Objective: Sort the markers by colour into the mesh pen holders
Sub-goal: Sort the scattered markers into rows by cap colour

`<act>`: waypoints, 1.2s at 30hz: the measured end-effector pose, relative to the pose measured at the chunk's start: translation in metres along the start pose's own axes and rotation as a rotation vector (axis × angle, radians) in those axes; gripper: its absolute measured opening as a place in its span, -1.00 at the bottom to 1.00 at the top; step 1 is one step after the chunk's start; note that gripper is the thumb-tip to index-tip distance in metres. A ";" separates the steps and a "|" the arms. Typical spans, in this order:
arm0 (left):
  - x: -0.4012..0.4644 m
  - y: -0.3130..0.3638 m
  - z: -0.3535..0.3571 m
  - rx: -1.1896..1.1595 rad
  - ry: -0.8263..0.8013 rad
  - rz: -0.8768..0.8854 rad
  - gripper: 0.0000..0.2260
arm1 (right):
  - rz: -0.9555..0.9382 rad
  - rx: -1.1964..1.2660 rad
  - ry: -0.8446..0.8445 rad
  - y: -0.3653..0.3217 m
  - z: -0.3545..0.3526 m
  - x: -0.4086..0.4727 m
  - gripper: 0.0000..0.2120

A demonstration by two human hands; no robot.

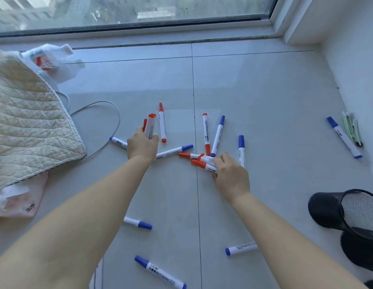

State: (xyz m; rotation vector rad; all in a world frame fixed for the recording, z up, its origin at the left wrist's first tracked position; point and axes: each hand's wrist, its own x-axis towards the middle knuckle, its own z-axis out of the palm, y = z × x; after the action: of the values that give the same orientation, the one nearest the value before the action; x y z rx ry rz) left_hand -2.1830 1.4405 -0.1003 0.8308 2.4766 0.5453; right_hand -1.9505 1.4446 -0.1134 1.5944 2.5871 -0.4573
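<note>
Red-capped and blue-capped white markers lie scattered on the grey tiled floor. My left hand (142,145) is closed around a bunch of red markers (149,126) that stand upright out of the fist. My right hand (230,174) grips several red markers (202,162) pointing left, low over the floor. Loose red markers (162,123) (206,134) lie between my hands. Blue markers (218,135) (174,151) (241,149) lie around them, others nearer me (159,272) (241,248) (138,223). A black mesh pen holder (335,209) lies on its side at the right edge, a second one partly visible below it.
A quilted cream cushion (29,126) sits at left with a grey cable (110,113) looping beside it and a plastic bag (50,61) behind. A blue marker (344,137) and green pens (351,130) lie by the right wall. A window runs along the far edge.
</note>
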 end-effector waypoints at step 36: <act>0.038 0.069 0.034 0.079 -0.309 0.144 -0.82 | 0.377 0.375 -0.080 -0.001 -0.006 0.021 -0.83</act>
State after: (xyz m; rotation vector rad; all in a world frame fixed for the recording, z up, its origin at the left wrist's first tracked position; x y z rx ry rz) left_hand -2.1597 1.5233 -0.1049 1.0463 2.1788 0.3387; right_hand -1.9607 1.4638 -0.1121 2.0674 2.1569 -0.9856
